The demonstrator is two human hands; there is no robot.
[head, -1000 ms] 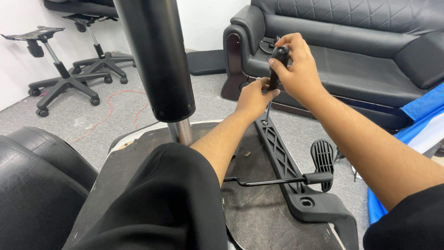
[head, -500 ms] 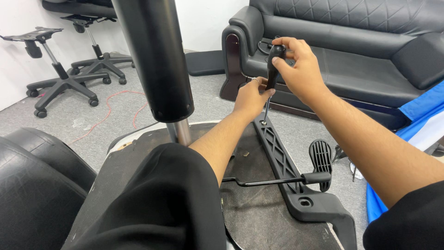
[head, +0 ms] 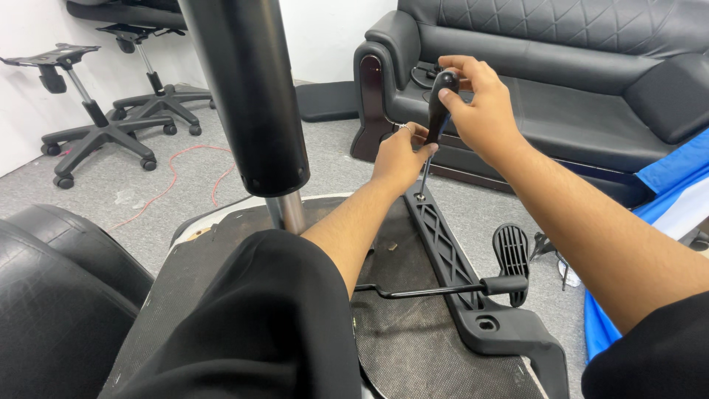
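Your right hand (head: 484, 111) is wrapped around the black rounded handle of a long-shafted screwdriver (head: 437, 111), thumb and fingers clenched near its top. Against the picture from a second ago, that hand sits a little higher and more over the cap of the handle, and the tool stands closer to upright; the tip has stayed at the same spot, on a screw at the far end of the black ribbed plastic armrest bracket (head: 443, 247). That reads as turning in place rather than moving on to a new fastener, so this screw is likely not yet seated.

Your left hand (head: 399, 159) has not shifted: it stays curled around the thin metal shaft just above the tip, steadying it, fingers closed loosely on the shank.

The bracket lies flat on the dark fabric-covered underside of the upturned chair seat (head: 413, 347), beside the thick black gas-lift column (head: 247, 89). A thin black lever with a ribbed paddle (head: 511, 258) crosses the bracket nearer to you.
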